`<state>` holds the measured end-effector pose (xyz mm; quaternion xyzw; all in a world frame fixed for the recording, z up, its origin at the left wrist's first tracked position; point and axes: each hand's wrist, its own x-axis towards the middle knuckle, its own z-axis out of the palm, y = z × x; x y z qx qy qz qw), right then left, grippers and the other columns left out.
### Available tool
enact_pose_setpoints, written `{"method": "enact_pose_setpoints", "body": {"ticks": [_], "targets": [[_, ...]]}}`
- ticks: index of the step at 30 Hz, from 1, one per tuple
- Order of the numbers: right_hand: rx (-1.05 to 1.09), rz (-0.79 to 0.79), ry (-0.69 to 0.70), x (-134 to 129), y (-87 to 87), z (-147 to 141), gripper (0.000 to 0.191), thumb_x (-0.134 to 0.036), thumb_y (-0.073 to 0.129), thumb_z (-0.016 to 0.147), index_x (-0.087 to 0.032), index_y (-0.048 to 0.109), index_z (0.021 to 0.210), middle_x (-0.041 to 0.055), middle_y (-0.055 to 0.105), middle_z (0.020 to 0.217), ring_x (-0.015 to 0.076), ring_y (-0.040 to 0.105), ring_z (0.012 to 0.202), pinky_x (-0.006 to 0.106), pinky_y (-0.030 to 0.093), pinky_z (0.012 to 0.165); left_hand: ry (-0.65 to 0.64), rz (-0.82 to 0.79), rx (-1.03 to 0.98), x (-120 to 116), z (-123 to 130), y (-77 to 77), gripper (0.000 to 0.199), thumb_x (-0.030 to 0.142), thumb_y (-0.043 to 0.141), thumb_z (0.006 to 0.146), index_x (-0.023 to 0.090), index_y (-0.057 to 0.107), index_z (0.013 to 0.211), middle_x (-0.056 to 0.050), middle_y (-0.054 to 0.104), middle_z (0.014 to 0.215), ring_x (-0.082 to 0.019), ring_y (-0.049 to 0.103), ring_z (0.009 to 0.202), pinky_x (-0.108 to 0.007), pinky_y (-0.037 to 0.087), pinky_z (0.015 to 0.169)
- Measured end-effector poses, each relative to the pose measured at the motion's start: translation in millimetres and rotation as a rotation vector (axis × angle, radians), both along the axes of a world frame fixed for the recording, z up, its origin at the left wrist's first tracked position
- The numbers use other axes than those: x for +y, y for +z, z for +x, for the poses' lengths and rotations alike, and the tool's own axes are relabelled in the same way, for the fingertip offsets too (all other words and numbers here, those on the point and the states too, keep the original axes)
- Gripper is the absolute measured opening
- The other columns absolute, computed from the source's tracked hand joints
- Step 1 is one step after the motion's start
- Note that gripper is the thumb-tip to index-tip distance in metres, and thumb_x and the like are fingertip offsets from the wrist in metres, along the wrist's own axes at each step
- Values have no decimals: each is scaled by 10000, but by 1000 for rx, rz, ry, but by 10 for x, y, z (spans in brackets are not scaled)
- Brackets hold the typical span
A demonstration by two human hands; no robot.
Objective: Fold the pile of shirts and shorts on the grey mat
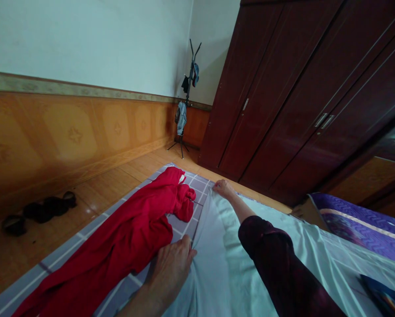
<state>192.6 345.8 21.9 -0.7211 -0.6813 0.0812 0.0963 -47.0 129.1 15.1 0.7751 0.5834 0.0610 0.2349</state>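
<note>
My left hand [170,273] grips the near edge of a pale mint bed sheet [217,264], right beside a crumpled red garment [108,229]. My right hand [224,188], in a dark maroon sleeve [273,264], pinches the sheet's far corner. The sheet lies spread over a grey checked mat [184,224], with the red garment on the mat to its left. The sleeved forearm crosses above the sheet.
Black shoes [39,210] lie on the wooden floor [118,176] at left. A coat stand [184,105] with hanging clothes stands in the corner. A dark wooden wardrobe [283,97] fills the right. Purple quilted bedding [359,229] lies at right.
</note>
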Motion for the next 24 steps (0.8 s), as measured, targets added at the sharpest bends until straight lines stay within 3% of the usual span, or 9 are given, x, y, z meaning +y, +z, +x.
{"method": "enact_pose_setpoints", "body": {"ticks": [8,18,21,24], "targets": [[-25,39,-97,28,39,-86,296,-354,553,920,-187,570,1164,74,577,1183,198,592,992,394,513,836,61,5,8,57,-84,107,207,325,324,962,213,497,984,-73,703,912,-224,676,892,-273,413,659],[-132,89,-2,101,20,-350,301,-353,549,923,-184,564,1172,79,571,1196,200,587,1006,411,507,853,92,65,136,59,-129,44,216,205,366,927,199,557,1028,-109,669,830,-238,657,821,-302,445,665],[-157,99,20,75,-22,-409,304,-352,550,922,-183,562,1174,80,571,1193,199,589,1001,409,509,848,19,141,128,24,-60,88,212,221,381,926,219,584,988,-108,643,955,-246,619,899,-344,450,757],[-180,117,31,7,-35,-497,308,-351,550,922,-182,560,1179,81,569,1197,201,588,1005,411,509,849,-168,269,65,-12,-39,100,170,248,437,907,254,598,961,-80,615,1043,-254,559,1001,-389,412,884]]}}
